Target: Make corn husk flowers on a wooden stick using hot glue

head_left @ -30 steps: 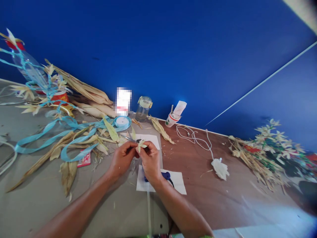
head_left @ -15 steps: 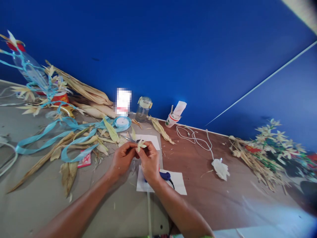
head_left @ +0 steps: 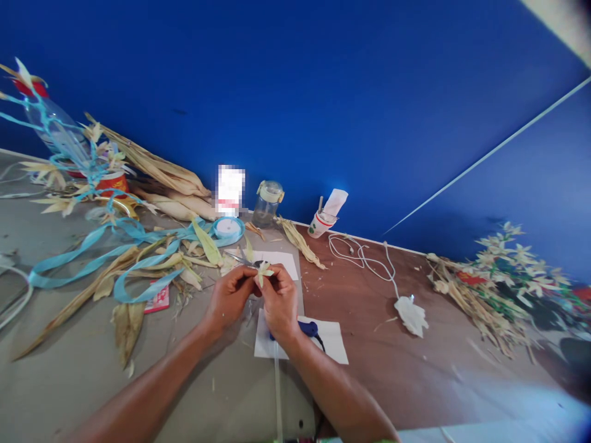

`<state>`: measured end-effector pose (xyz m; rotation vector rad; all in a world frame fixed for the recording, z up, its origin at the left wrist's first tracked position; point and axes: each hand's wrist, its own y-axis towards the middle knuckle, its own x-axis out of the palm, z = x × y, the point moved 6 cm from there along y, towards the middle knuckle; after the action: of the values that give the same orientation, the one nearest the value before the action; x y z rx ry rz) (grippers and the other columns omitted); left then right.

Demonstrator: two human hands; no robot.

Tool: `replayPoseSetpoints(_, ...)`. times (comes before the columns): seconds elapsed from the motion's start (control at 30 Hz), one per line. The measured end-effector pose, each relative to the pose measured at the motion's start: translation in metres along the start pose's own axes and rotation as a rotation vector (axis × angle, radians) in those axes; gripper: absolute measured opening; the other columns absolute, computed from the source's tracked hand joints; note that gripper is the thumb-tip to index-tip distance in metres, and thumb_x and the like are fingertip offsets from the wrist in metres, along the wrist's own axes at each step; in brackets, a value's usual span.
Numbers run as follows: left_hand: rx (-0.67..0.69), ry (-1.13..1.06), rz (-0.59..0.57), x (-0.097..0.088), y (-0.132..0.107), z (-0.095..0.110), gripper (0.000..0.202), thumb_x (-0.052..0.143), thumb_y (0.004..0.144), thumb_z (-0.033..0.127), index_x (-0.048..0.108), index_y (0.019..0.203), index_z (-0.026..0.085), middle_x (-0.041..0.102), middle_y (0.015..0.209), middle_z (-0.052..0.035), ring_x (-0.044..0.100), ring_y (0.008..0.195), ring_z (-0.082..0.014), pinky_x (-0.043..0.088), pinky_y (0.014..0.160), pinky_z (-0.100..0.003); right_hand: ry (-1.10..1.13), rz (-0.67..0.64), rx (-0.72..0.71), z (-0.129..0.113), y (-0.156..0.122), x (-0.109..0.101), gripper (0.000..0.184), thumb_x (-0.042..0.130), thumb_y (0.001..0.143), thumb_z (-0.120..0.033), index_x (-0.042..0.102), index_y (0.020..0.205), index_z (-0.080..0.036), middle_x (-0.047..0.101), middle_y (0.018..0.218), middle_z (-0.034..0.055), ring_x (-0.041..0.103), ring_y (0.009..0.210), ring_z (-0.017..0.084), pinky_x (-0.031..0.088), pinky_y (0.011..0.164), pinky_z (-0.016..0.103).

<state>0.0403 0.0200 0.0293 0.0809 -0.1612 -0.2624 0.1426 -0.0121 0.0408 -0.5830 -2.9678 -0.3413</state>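
Both my hands meet over the middle of the table and pinch a small pale husk flower (head_left: 264, 269) between their fingertips. My left hand (head_left: 228, 298) grips it from the left, fingers curled. My right hand (head_left: 279, 301) closes on it from the right, thumb against the petals. Under my right wrist lies a blue glue gun (head_left: 306, 328) on a white paper sheet (head_left: 331, 341). Scissors (head_left: 240, 258) lie just beyond my fingers, beside another white sheet (head_left: 281, 259).
Light blue ribbon (head_left: 92, 261) and dried corn husks (head_left: 152, 163) spread over the left side, with a ribbon spool (head_left: 228, 227). A glass jar (head_left: 268, 202), a paper cup (head_left: 321, 221) and a white cable (head_left: 369, 258) stand by the blue wall. Finished husk flowers (head_left: 498, 277) lie at the right.
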Motion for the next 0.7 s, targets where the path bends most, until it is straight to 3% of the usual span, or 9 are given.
replayPoseSetpoints(0.17, -0.047, 0.069, -0.065, -0.001, 0.004, 0.003, 0.016, 0.059, 0.072, 0.028, 0.065, 0.077, 0.015, 0.058, 0.059, 0.002, 0.051, 0.048, -0.0084, 0.041, 0.049, -0.02, -0.133, -0.03, -0.041, -0.014, 0.007, -0.004, 0.006, 0.057, 0.071, -0.019, 0.055, 0.065, -0.018, 0.051, 0.07, -0.002, 0.049, 0.065, 0.011, 0.04, 0.063, 0.023)
replayPoseSetpoints(0.37, -0.057, 0.118, -0.111, -0.002, 0.006, 0.005, 0.016, 0.058, 0.072, 0.03, 0.063, 0.072, 0.015, 0.052, 0.054, 0.0034, 0.045, 0.044, -0.0073, 0.036, 0.043, -0.019, -0.176, -0.104, 0.017, -0.014, 0.012, -0.006, 0.003, 0.061, 0.068, -0.02, 0.06, 0.066, -0.017, 0.052, 0.07, -0.0023, 0.05, 0.065, 0.011, 0.041, 0.063, 0.023)
replayPoseSetpoints(0.53, -0.035, 0.115, -0.094, -0.004, 0.006, 0.005, 0.012, 0.057, 0.073, 0.027, 0.061, 0.069, 0.015, 0.058, 0.06, 0.0016, 0.047, 0.046, -0.0078, 0.038, 0.046, -0.02, -0.114, -0.111, 0.088, -0.006, 0.013, -0.006, 0.015, 0.059, 0.069, -0.02, 0.064, 0.083, -0.018, 0.057, 0.074, -0.001, 0.053, 0.063, 0.012, 0.044, 0.062, 0.024)
replayPoseSetpoints(0.7, -0.023, 0.117, -0.077, -0.008, 0.009, 0.003, 0.014, 0.056, 0.074, 0.028, 0.061, 0.071, 0.016, 0.063, 0.067, -0.0008, 0.048, 0.048, -0.0082, 0.039, 0.05, -0.021, -0.132, -0.06, 0.151, 0.002, 0.019, -0.017, 0.025, 0.057, 0.07, -0.021, 0.064, 0.094, -0.018, 0.059, 0.076, -0.0014, 0.046, 0.052, 0.007, 0.038, 0.051, 0.021)
